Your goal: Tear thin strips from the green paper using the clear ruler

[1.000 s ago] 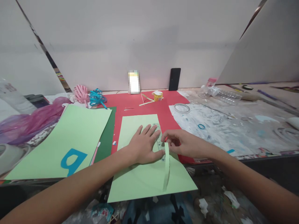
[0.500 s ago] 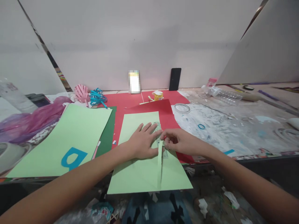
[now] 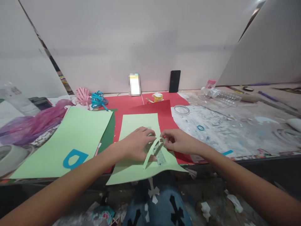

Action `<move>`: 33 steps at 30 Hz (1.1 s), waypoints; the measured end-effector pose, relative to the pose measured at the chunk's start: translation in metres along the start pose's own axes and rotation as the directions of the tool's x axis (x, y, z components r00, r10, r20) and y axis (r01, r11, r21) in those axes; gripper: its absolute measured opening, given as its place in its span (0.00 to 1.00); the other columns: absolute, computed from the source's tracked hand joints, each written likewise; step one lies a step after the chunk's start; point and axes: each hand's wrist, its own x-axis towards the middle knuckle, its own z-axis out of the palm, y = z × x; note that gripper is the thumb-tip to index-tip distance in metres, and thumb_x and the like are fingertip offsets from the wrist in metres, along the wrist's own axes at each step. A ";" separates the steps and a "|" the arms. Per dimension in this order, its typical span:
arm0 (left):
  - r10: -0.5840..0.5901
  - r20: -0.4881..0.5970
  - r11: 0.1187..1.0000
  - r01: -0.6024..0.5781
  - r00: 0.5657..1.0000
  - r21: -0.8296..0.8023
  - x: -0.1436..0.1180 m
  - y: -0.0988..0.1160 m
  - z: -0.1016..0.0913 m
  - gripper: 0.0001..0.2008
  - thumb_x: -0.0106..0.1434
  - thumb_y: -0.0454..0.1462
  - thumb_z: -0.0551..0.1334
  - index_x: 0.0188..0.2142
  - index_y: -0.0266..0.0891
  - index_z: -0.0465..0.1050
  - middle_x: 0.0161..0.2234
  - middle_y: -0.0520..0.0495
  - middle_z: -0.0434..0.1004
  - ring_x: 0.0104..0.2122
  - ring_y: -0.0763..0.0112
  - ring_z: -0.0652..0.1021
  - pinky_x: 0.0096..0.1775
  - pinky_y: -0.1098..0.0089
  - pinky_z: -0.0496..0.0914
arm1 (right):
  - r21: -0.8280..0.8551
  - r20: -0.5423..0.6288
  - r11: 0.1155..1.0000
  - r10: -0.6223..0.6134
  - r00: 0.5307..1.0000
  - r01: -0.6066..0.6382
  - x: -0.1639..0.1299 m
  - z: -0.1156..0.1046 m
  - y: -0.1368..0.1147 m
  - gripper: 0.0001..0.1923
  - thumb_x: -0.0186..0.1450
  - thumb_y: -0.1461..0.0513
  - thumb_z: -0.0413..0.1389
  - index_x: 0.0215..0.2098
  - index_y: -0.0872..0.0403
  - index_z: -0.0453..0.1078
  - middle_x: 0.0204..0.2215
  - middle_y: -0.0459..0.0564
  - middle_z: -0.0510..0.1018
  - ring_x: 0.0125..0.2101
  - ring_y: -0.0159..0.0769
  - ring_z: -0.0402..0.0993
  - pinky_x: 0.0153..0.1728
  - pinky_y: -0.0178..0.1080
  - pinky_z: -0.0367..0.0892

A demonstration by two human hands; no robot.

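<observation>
My right hand (image 3: 178,141) pinches the upper end of a narrow light green paper strip (image 3: 150,153), which arcs up off the light green sheet (image 3: 138,124) and down toward me. My left hand (image 3: 136,144) rests on that sheet with its fingers curled, the fingertips meeting the strip's upper end beside my right hand. A clear ruler (image 3: 160,156) lies askew on the sheet under the strip. The sheet's near edge hangs over the table edge. A red sheet (image 3: 166,111) lies underneath.
A bigger green sheet (image 3: 80,128) with a blue cut-out (image 3: 74,158) lies at the left over dark green paper (image 3: 108,135). A tape ring (image 3: 182,109), yellow jar (image 3: 158,97), black phone (image 3: 174,81) and plastic bottle (image 3: 223,94) stand farther back. My patterned knee (image 3: 160,201) shows below.
My left hand has lifted off the ruler and curled its fingers. The strip has come up off the sheet into an arc, and the sheet has slid nearer to me.
</observation>
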 end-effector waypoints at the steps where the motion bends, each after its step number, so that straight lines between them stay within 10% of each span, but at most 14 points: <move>1: -0.015 -0.017 1.000 0.015 1.000 0.018 -0.001 0.001 0.001 0.27 0.56 0.57 0.64 0.47 0.43 0.74 0.51 0.41 0.70 0.51 0.53 0.69 0.53 0.57 0.63 | -0.012 -0.005 1.000 -0.006 1.000 0.006 0.000 0.000 0.000 0.07 0.58 0.65 0.53 0.35 0.55 0.70 0.23 0.44 0.73 0.24 0.32 0.67 0.26 0.33 0.59; 16: -0.135 -0.052 0.991 0.135 0.990 0.004 0.003 0.041 0.014 0.10 0.63 0.44 0.62 0.39 0.42 0.73 0.39 0.46 0.74 0.41 0.58 0.72 0.41 0.61 0.68 | 0.013 0.012 1.000 -0.006 1.000 0.006 -0.001 -0.003 0.003 0.10 0.59 0.64 0.53 0.37 0.56 0.72 0.25 0.46 0.74 0.26 0.33 0.68 0.27 0.33 0.61; 33: -0.220 -0.041 0.973 0.222 0.975 0.065 0.010 0.057 0.018 0.13 0.66 0.46 0.57 0.39 0.42 0.76 0.34 0.47 0.74 0.34 0.60 0.75 0.31 0.63 0.68 | 0.074 -0.003 0.997 -0.022 1.000 0.022 -0.003 -0.005 0.006 0.10 0.59 0.66 0.51 0.36 0.57 0.72 0.23 0.44 0.71 0.24 0.31 0.65 0.25 0.32 0.59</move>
